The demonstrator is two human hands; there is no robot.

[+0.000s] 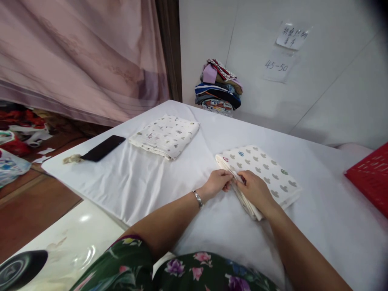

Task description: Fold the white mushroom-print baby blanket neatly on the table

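Observation:
A folded white cloth [263, 163] printed with grey mouse-head shapes lies on the white-covered table in front of me. My left hand [218, 182] pinches its near left edge, where several layers show. Close beside it, my right hand [253, 190] grips the same layered edge, thumb and fingers closed on the fabric. Farther left rests a second folded white cloth [166, 135] with small scattered prints; neither hand touches it.
A black phone [104, 148] with a tassel lies near the table's left edge. Behind the table a stack of folded fabrics [218, 89] stands by the wall. At the far right is a red bag-like object [371, 176]. A pink curtain [91, 52] hangs at the left.

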